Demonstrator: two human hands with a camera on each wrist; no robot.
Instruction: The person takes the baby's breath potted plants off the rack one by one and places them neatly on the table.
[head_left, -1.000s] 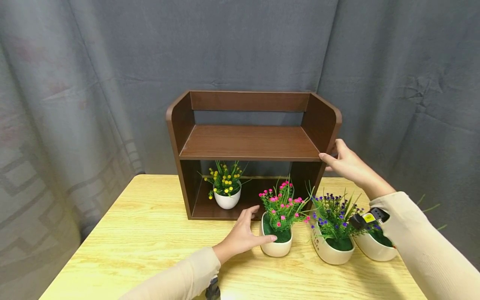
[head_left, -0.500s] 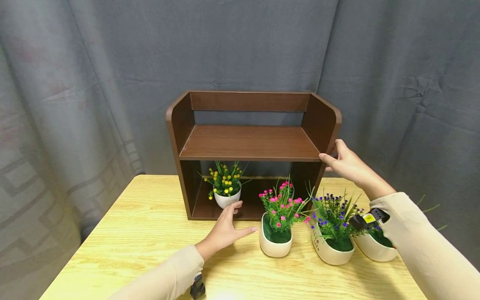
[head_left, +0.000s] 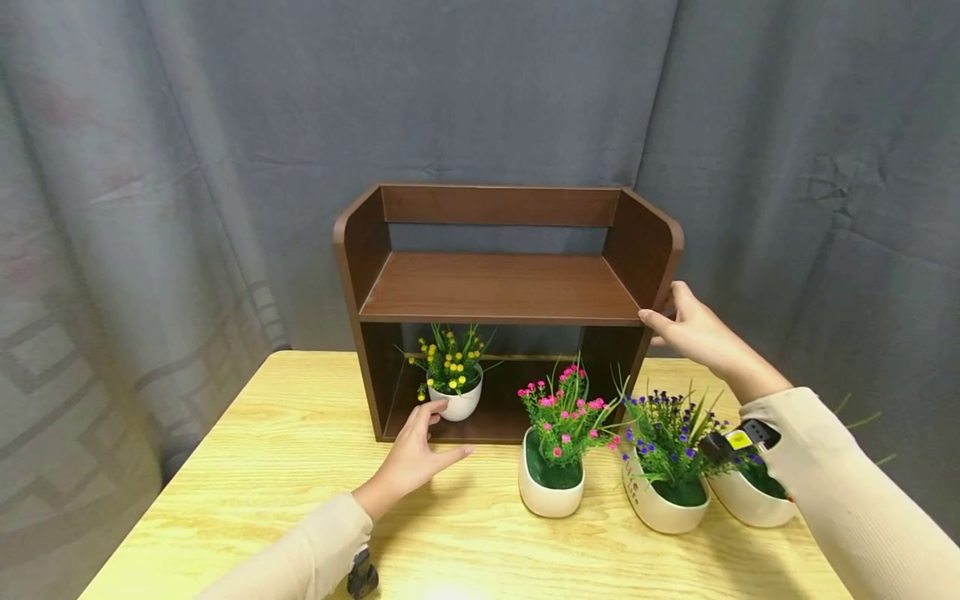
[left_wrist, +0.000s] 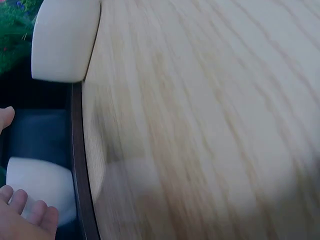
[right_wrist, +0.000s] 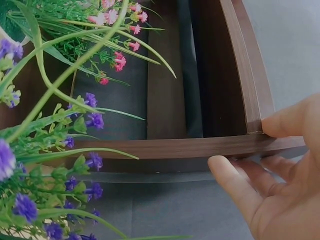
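Note:
A dark brown two-tier shelf [head_left: 502,287] stands on the table. In its lower compartment, left of centre, sits a white pot [head_left: 459,405] with yellow flowers. My left hand [head_left: 408,458] is at this pot's lower left, thumb and fingers spread, fingertips at or just in front of it; contact is hard to judge. In the left wrist view its fingers [left_wrist: 19,200] overlap the white pot. My right hand [head_left: 693,332] grips the shelf's right side panel [right_wrist: 170,148], thumb at the front and fingers behind. Before the shelf stands a pot [head_left: 551,498] of pink flowers, upright.
To the right on the wooden table [head_left: 255,475] stand a cream pot [head_left: 667,517] of purple flowers and another pot [head_left: 753,500], partly hidden by the right forearm. Grey curtains [head_left: 510,92] hang behind the shelf.
My left hand has moved left, away from the pot of pink flowers, to the white pot of yellow flowers. The right hand stays on the shelf's side panel.

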